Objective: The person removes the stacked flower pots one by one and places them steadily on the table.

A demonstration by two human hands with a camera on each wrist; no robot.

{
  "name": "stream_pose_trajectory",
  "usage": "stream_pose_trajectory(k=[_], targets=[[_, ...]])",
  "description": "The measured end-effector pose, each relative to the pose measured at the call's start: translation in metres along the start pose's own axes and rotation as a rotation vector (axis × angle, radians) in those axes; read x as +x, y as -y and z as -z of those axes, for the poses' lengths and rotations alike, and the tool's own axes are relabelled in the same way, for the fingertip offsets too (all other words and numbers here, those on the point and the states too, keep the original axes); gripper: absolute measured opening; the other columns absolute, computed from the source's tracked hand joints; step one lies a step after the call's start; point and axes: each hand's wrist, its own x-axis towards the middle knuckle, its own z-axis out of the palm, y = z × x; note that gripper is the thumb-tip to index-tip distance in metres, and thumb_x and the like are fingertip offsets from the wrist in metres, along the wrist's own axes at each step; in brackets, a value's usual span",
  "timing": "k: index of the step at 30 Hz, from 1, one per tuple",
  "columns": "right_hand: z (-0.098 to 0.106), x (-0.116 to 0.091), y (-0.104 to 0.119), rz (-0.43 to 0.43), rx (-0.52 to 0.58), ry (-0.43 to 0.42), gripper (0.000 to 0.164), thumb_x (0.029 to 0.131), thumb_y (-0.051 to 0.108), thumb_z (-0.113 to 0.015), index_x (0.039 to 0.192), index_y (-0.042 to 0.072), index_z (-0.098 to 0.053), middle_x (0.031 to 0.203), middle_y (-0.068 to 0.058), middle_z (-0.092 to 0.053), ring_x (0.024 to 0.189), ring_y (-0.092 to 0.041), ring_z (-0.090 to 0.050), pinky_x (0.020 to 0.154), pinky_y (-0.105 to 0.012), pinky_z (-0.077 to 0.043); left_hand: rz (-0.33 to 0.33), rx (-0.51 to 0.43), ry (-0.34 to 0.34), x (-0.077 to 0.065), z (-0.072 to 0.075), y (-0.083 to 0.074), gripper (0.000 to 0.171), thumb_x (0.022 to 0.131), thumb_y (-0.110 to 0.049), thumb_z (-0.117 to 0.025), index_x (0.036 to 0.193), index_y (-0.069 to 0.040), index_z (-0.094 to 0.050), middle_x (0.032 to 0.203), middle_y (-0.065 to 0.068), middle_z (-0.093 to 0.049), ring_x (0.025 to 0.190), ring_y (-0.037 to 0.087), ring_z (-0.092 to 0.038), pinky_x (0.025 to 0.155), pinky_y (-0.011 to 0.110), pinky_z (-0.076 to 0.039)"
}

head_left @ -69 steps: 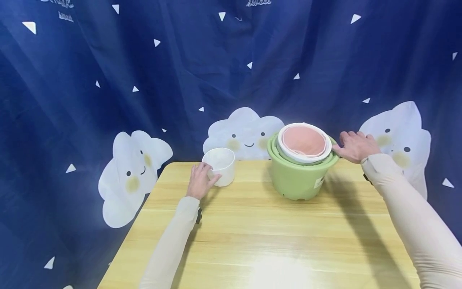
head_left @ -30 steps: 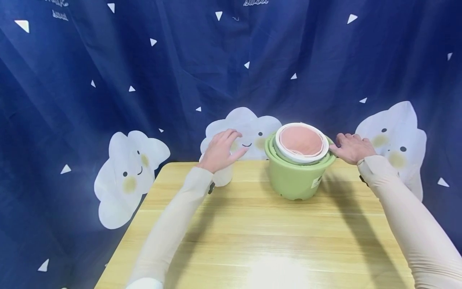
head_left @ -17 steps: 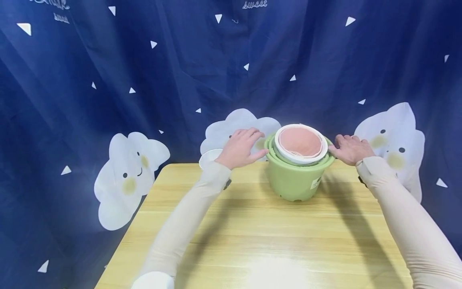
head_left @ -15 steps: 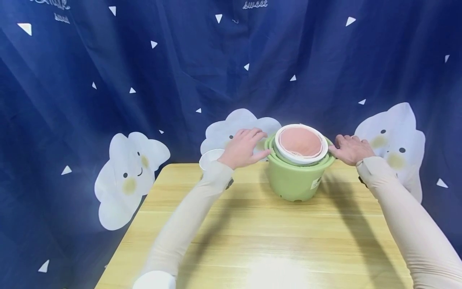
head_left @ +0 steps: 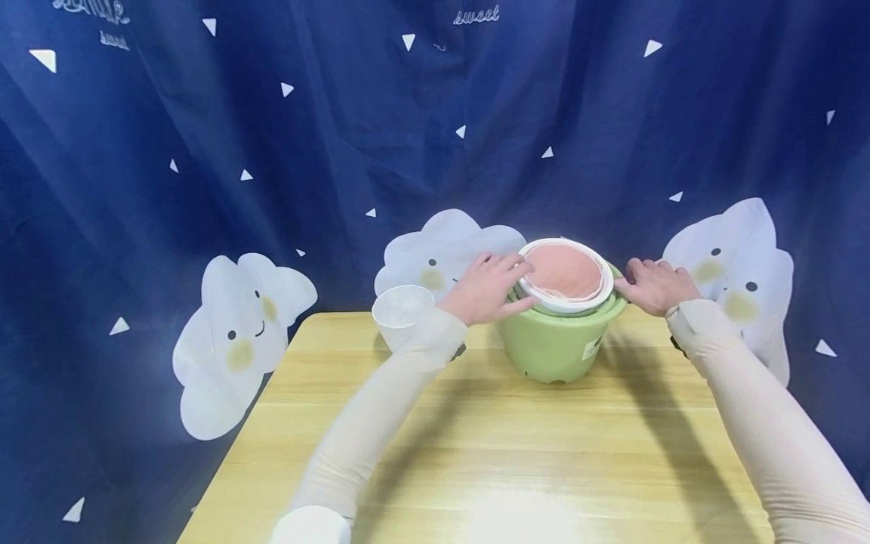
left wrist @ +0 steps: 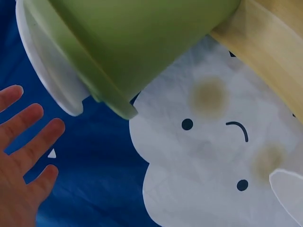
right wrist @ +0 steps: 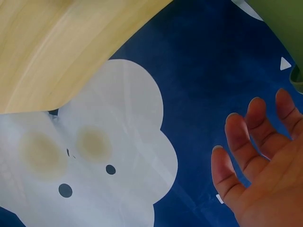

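A large green flower pot (head_left: 553, 351) stands on the table with smaller pots nested in it: a white pot (head_left: 593, 305) and, innermost, a pink one (head_left: 564, 272). My left hand (head_left: 488, 291) is at the stack's left side, thumb and fingertips overlapping the white rim in the head view. The left wrist view shows the spread fingers (left wrist: 42, 137) just off that rim. My right hand (head_left: 654, 287) is at the right, thumb at the green pot's rim; its loosely bent fingers (right wrist: 236, 135) show below the rim in the right wrist view, holding nothing there.
A separate white pot (head_left: 401, 308) stands at the table's back left, partly behind my left sleeve. The wooden table (head_left: 516, 438) ends just behind the pots. A dark blue curtain (head_left: 381, 113) with cloud prints hangs beyond it.
My left hand has left the separate white pot and moved right to the nested pots' rim. The right hand has stayed by the green pot's rim.
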Motion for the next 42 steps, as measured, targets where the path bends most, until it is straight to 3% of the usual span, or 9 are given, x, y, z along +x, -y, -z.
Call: stream_pose_trajectory(k=[12, 21, 34, 42], targets=[[-0.002, 0.001, -0.001, -0.009, 0.020, 0.008, 0.060, 0.101, 0.058, -0.035, 0.116, 0.003, -0.055, 0.117, -0.025, -0.063, 0.113, -0.049, -0.054, 0.083, -0.066, -0.043, 0.011, 0.088, 0.049, 0.006, -0.013, -0.015, 0.060, 0.100, -0.070, -0.045, 0.141, -0.029, -0.058, 0.138, -0.008, -0.060, 0.122, 0.020, -0.061, 0.107, 0.041, -0.044], [-0.001, 0.000, 0.002, -0.004, 0.026, 0.003, 0.058, 0.102, 0.056, -0.035, 0.115, 0.004, -0.055, 0.116, -0.024, -0.063, 0.111, -0.049, -0.055, 0.083, -0.066, -0.043, 0.052, 0.066, 0.116, 0.007, -0.022, -0.020, 0.063, 0.100, -0.073, -0.039, 0.143, -0.030, -0.056, 0.143, -0.006, -0.058, 0.129, 0.024, -0.057, 0.107, 0.042, -0.042], [-0.006, 0.001, 0.001, -0.002, 0.036, 0.013, 0.057, 0.102, 0.057, -0.032, 0.114, 0.006, -0.055, 0.114, -0.022, -0.063, 0.108, -0.047, -0.056, 0.080, -0.062, -0.044, 0.111, 0.000, 0.110, 0.010, -0.025, -0.022, 0.055, 0.104, -0.067, -0.038, 0.131, -0.028, -0.065, 0.129, -0.007, -0.062, 0.115, 0.018, -0.059, 0.096, 0.037, -0.041], [-0.006, -0.002, 0.000, -0.012, 0.043, -0.003, 0.055, 0.102, 0.056, -0.032, 0.112, 0.006, -0.055, 0.113, -0.021, -0.064, 0.107, -0.047, -0.056, 0.078, -0.060, -0.044, 0.089, -0.027, 0.046, 0.014, -0.023, -0.022, 0.050, 0.101, -0.066, -0.047, 0.125, -0.025, -0.066, 0.124, -0.009, -0.064, 0.115, 0.014, -0.058, 0.093, 0.034, -0.040]])
